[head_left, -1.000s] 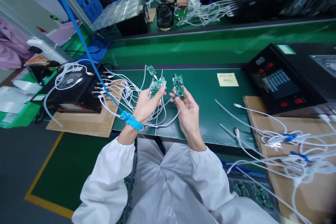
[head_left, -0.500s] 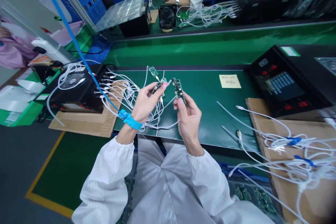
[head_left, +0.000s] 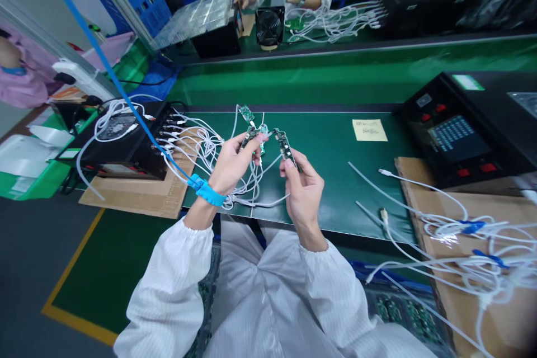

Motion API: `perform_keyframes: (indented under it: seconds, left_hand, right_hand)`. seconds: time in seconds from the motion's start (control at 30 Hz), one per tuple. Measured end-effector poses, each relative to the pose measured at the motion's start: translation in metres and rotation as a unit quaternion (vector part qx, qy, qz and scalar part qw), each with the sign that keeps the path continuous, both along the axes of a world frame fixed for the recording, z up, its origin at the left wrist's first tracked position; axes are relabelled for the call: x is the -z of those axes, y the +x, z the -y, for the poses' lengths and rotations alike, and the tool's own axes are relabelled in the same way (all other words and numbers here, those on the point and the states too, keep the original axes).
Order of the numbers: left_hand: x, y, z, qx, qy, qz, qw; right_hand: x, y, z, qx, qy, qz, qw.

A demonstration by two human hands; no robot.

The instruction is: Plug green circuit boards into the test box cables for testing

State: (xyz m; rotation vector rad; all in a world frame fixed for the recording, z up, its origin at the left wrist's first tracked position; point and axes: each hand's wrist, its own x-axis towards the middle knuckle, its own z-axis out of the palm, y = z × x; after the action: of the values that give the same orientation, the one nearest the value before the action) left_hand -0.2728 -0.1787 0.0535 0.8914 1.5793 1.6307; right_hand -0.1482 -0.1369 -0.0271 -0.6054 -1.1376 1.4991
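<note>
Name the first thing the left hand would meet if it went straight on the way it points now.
Probably the circuit board in the right hand: the left hand points forward and rightward, toward it. Depth is unclear, so it might pass just above instead.

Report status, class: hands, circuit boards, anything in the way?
Left hand gripping one circuit board. Right hand gripping another board, tilted. White cables tangled on the table, possibly in the way.
</note>
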Motion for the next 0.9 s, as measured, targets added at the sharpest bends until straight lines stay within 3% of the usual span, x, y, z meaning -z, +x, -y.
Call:
perform_keyframes:
  seconds: [0.23, 0.5, 0.73, 0.9]
  left_hand:
    - [0.005, 0.003, 0.001, -0.025, -0.029, -0.003, 0.999]
    - [0.003, 0.006, 0.002, -0.067, 0.008, -0.221, 0.973]
    - [-0.006, 0.016, -0.002, -0.083, 0.044, -0.21, 0.973]
    - [-0.003, 0.017, 0.0, -0.09, 0.075, -0.217, 0.969]
  right_hand:
    - [-0.007, 0.003, 0.002, -0.014, 0.021, 0.001, 1.0]
    - [-0.026, 0.01, -0.003, -0.016, 0.098, 0.106, 0.989]
    - [-0.038, 0.011, -0.004, -0.036, 0.139, 0.125, 0.982]
    - [-0.037, 0.014, -0.007, -0.041, 0.174, 0.144, 0.973]
